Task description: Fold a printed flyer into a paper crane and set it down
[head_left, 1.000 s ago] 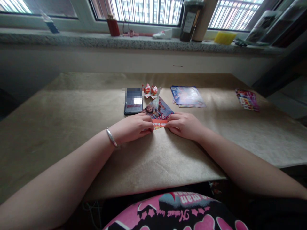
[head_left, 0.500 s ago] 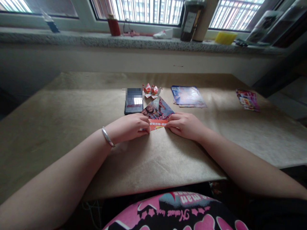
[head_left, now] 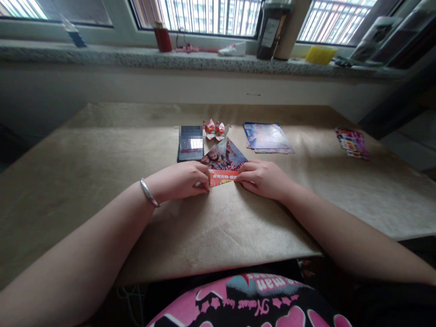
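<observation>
A colourful printed paper, folded into a triangle with an orange strip along its near edge, lies flat on the tan table. My left hand, a silver bangle on its wrist, presses curled fingers on the paper's near left corner. My right hand pinches the near right corner with closed fingers. Both hands rest on the tabletop.
A dark phone lies just behind the paper, with a small folded red-and-white paper figure beside it. A stack of blue leaflets and other leaflets lie to the right. The windowsill holds a red cup, jars and a yellow box.
My left hand has slid to the left along the paper's near edge, baring more of the orange strip. My right hand has kept its place.
</observation>
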A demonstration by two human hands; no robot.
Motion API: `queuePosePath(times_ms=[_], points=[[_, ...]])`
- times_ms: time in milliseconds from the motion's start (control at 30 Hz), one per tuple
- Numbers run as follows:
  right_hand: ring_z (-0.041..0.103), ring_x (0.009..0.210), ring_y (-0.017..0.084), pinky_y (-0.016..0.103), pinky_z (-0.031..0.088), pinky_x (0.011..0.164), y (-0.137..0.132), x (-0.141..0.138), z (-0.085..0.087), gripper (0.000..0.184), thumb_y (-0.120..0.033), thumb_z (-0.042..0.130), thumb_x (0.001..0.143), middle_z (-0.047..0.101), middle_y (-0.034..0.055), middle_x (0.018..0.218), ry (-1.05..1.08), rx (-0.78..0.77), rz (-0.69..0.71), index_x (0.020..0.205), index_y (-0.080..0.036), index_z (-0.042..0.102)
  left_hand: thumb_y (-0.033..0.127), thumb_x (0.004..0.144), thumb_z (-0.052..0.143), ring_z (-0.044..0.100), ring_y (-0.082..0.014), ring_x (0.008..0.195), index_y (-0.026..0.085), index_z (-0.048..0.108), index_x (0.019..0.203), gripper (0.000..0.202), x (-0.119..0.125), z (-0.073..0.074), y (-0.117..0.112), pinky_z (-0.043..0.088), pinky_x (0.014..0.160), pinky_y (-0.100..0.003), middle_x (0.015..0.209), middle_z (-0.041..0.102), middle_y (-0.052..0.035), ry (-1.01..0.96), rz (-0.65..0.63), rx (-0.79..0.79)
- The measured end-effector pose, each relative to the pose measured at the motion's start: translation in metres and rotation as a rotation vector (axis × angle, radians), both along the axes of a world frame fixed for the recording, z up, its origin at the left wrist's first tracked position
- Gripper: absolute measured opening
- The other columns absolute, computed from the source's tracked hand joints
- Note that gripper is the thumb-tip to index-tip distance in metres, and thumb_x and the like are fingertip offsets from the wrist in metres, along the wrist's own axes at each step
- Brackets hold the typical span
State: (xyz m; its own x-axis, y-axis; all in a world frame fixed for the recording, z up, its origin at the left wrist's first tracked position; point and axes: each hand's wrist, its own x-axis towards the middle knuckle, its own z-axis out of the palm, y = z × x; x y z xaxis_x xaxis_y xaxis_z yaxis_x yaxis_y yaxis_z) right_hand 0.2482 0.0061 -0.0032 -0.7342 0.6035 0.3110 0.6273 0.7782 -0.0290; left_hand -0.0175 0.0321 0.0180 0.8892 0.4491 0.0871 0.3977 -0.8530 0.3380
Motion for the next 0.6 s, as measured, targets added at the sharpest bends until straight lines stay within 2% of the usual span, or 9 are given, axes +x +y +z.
queuePosePath(times_ms=[200,400,600], points=[[0.057,0.083,0.017,0.028,0.042,0.069,0.0009,-0.0009,-0.0020,0.023,-0.022,0.047,0.088,0.068,0.0046,0.091,0.009,0.000,0.023,0.089,-0.022,0.070,0.021,0.081,0.059,0.059,-0.0126,0.078,0.019,0.069,0.077,0.011,0.0019,0.0047,-0.0036,0.046,0.072,-0.022,0.087,0.065,-0.0023,0.072,0.038,0.075],[0.055,0.088,0.018,0.030,0.044,0.076,0.0024,-0.0068,-0.0037,0.027,-0.020,0.045,0.089,0.067,0.0061,0.099,0.046,-0.020,0.110,0.103,-0.023,0.068,0.023,0.084,0.056,0.058,-0.0146,0.084,0.024,0.068,0.091,0.014,0.0066,0.0075,-0.0087,0.044,0.075,-0.024,0.091,0.064,-0.0018,0.095,0.024,0.208],[0.056,0.089,0.018,0.030,0.045,0.075,0.0034,-0.0028,-0.0009,0.027,-0.016,0.047,0.085,0.067,0.0063,0.098,0.022,-0.024,0.096,0.098,-0.022,0.070,0.023,0.085,0.055,0.059,-0.0139,0.088,0.025,0.068,0.090,0.014,0.0072,0.0072,-0.0094,0.044,0.078,-0.023,0.096,0.065,-0.0004,0.077,0.027,0.191]])
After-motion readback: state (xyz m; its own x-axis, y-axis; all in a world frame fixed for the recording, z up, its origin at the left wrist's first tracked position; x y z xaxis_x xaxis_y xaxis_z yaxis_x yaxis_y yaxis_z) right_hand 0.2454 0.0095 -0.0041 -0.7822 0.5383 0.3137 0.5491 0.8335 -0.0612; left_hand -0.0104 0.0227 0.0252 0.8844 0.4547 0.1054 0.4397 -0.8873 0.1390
